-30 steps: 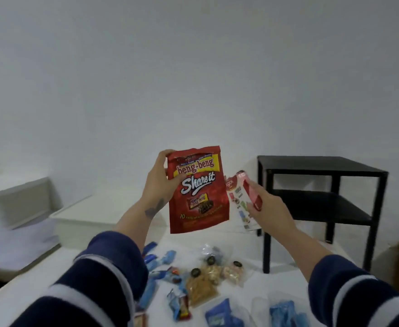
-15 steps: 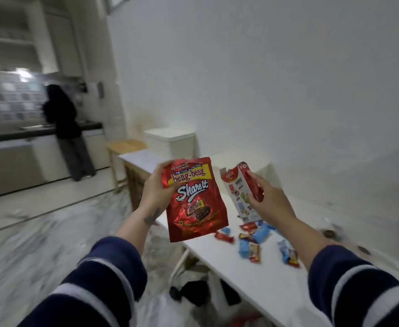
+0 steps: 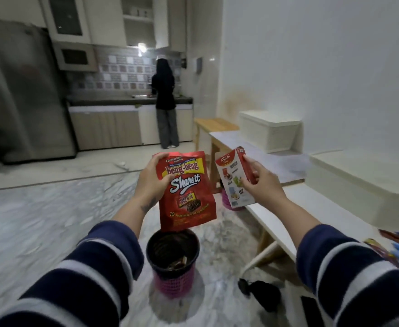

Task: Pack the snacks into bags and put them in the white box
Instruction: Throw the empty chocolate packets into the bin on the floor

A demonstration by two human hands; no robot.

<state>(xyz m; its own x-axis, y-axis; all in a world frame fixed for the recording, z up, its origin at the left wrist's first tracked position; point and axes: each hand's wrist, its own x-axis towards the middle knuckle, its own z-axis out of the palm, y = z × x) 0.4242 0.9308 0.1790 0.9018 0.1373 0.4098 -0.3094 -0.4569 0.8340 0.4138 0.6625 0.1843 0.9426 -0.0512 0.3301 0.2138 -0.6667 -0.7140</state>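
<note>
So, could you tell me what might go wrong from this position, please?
1. The left hand pinches the red pouch only at its top corner, right above the open bin; if it still holds snacks, a slip may drop them into the rubbish.
2. The right hand holds the box past the table edge; dropped, it likely hits the floor.

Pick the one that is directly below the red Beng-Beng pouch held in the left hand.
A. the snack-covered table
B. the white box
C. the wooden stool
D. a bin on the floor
D: the Beng-Beng pouch, gripped at its top by the left hand, hangs above the dark bin on the floor; the white box sits on a table farther right.
</note>
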